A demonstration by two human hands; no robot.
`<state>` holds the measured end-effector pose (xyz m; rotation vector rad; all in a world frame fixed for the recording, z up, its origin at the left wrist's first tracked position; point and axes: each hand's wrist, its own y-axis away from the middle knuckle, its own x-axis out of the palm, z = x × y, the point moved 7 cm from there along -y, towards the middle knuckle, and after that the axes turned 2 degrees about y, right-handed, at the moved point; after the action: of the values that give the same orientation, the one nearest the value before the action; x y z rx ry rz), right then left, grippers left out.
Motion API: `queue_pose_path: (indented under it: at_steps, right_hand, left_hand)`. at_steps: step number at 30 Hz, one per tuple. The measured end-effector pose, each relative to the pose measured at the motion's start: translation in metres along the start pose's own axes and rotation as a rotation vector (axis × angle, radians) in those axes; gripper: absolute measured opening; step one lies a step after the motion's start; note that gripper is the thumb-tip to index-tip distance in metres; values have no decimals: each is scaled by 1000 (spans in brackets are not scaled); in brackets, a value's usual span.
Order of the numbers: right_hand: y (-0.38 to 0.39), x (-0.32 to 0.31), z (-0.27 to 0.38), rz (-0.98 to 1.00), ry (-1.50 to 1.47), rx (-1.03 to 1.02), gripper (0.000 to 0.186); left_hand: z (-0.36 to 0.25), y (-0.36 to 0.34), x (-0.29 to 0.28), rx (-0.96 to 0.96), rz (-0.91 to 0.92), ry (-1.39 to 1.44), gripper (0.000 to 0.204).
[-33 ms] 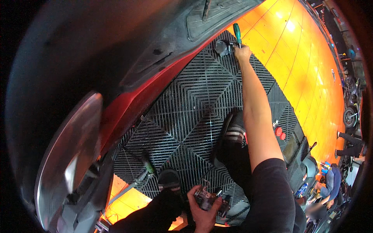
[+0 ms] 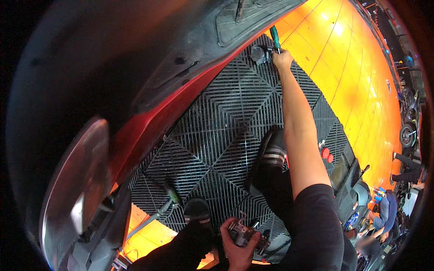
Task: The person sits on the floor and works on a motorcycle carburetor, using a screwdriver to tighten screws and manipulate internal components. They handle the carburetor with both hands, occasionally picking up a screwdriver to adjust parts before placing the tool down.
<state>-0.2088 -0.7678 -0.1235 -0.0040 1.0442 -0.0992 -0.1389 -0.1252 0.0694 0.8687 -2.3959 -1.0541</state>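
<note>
My right hand reaches out to the top of the black grate mat, closed on a green-handled screwdriver. Beside those fingers, to their left, lies a round grey metal part. At the bottom middle, my left hand grips a dark metal assembly, its fingers wrapped around the sides. A tool with a green grip lies left of my feet. Two red round objects rest right of my forearm.
A red and black vehicle body fills the left, with a glossy dark panel below. Orange tiled flooring borders the mat. At right are a motorcycle, a person's legs, a crouching person in blue and assorted parts.
My left hand and its metal assembly have shifted very slightly right. The glossy panel at lower left appears a little lower. My right hand stays in about the same place.
</note>
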Motion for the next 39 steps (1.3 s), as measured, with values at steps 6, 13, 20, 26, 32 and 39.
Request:
queue_pose_path:
  at_steps: [6, 13, 20, 26, 32, 39]
  right_hand:
    - [1, 12, 5, -59, 120, 29, 28]
    - [-5, 6, 1, -98, 78, -102, 34]
    - [-6, 11, 11, -24, 160, -194, 36]
    - [7, 3, 18, 32, 176, -283, 36]
    - [41, -86, -1, 165, 106, -410, 41]
    - [256, -278, 117, 713, -336, -212, 23]
  left_hand:
    - [29, -4, -1, 43, -1, 47, 84]
    - [13, -6, -9, 81, 131, 254, 83]
    - [41, -7, -8, -208, -131, 157, 88]
    - [14, -8, -17, -74, -155, -62, 73]
    - [-27, 17, -17, 68, -124, 106, 68]
    - [-79, 56, -68, 474, -164, 432, 56]
